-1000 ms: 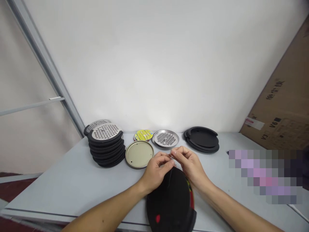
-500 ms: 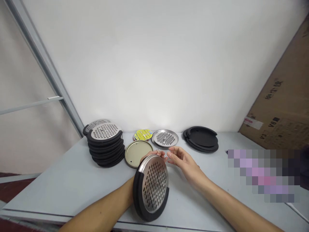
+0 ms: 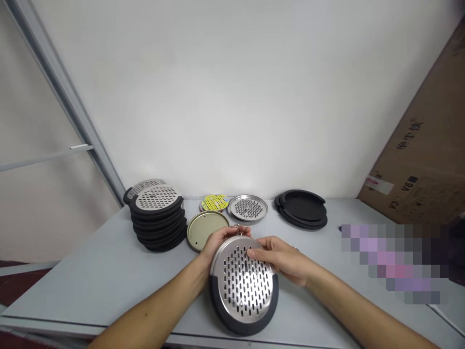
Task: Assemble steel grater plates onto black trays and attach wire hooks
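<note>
A round metal grater (image 3: 247, 286) with slotted holes and a black rim around its lower part is held tilted up at the table's front. My left hand (image 3: 218, 242) grips its upper left edge, most of the fingers hidden behind it. A small metal ring or clip shows at its top, by the left fingertips. My right hand (image 3: 278, 254) is closed on the upper right edge, thumb flat on the slotted face and fingers behind. Just beyond the left hand lies an olive round lid-like disc (image 3: 207, 225).
On the left stands a stack of black-rimmed graters (image 3: 158, 218). Farther back lie a yellow perforated disc (image 3: 215, 202) and a silver grater plate (image 3: 249, 208). Black round holders (image 3: 301, 209) are piled right of them. A cardboard box (image 3: 425, 160) stands at the right; a pixelated area covers something before it.
The grater has turned to face me more squarely and shifted slightly right. My right hand has come from beside it onto its upper right edge.
</note>
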The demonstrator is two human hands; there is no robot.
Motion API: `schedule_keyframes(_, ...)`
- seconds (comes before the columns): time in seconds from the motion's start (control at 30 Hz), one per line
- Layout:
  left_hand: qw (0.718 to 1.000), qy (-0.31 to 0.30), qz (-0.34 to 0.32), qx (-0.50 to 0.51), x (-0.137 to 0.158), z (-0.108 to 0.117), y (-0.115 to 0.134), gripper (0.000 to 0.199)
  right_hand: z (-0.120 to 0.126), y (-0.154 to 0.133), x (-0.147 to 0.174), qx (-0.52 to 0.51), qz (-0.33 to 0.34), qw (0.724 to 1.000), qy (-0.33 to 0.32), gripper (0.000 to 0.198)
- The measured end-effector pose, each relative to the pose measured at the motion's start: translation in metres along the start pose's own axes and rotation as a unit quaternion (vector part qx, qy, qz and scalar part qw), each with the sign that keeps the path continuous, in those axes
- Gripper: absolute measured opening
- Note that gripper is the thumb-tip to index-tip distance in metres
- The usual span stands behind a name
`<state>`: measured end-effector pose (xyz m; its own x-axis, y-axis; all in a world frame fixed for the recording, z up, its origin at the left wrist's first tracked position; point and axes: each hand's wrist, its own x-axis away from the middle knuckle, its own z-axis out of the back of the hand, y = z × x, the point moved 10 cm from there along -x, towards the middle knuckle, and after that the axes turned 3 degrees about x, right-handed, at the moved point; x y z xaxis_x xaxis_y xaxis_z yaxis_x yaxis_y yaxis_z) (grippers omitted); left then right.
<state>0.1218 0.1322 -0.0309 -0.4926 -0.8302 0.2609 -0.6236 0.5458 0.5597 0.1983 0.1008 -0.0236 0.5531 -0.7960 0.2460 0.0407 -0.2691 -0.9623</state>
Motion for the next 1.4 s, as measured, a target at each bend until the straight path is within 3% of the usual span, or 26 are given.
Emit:
schedule_keyframes(0.2,0.996,0.013,-0.001,-0.085,0.002,0.009,-0.001,0.014,-0.009,-0.002,0.003,-0.009,0.007,0.999,-0.04,0.033)
schedule_keyframes(0.4,0.988,0.046,-0.047,-0.137,0.007,0.01,0.006,0.014,-0.012,0.001,0.004,-0.043,-0.009,0.998,-0.052,0.033)
schedule_keyframes(0.6,0.959,0.042,-0.104,-0.262,0.016,0.001,0.018,0.025,-0.025,0.003,0.007,-0.064,-0.024,0.993,-0.096,0.034)
schedule_keyframes(0.7,0.92,0.048,-0.171,-0.349,0.021,-0.004,0.041,0.029,-0.03,0.0,0.011,-0.069,-0.026,0.992,-0.104,0.043)
schedule_keyframes(0.8,0.828,0.101,-0.284,-0.473,0.034,-0.008,0.08,0.026,-0.028,-0.002,0.013,-0.071,-0.026,0.993,-0.09,0.046)
schedule_keyframes(0.87,0.785,0.13,-0.33,-0.508,0.043,-0.009,0.099,0.024,-0.027,-0.004,0.013,-0.075,-0.018,0.993,-0.091,0.044)
schedule_keyframes(1.0,0.789,0.133,-0.329,-0.501,0.05,-0.01,0.113,0.025,-0.024,-0.006,0.011,-0.104,-0.007,0.991,-0.089,0.04)
schedule_keyframes(1.13,0.788,0.107,-0.314,-0.518,0.057,-0.025,0.111,0.022,-0.015,-0.004,0.008,-0.133,0.004,0.99,-0.043,0.036)
schedule_keyframes(1.3,0.761,0.071,-0.348,-0.542,0.086,-0.067,0.112,0.017,-0.02,0.01,0.002,-0.088,-0.025,0.996,-0.011,0.035)
schedule_keyframes(1.4,0.715,0.023,-0.364,-0.596,0.109,-0.103,0.092,0.021,-0.031,0.02,-0.007,-0.028,-0.039,0.999,-0.005,0.032)
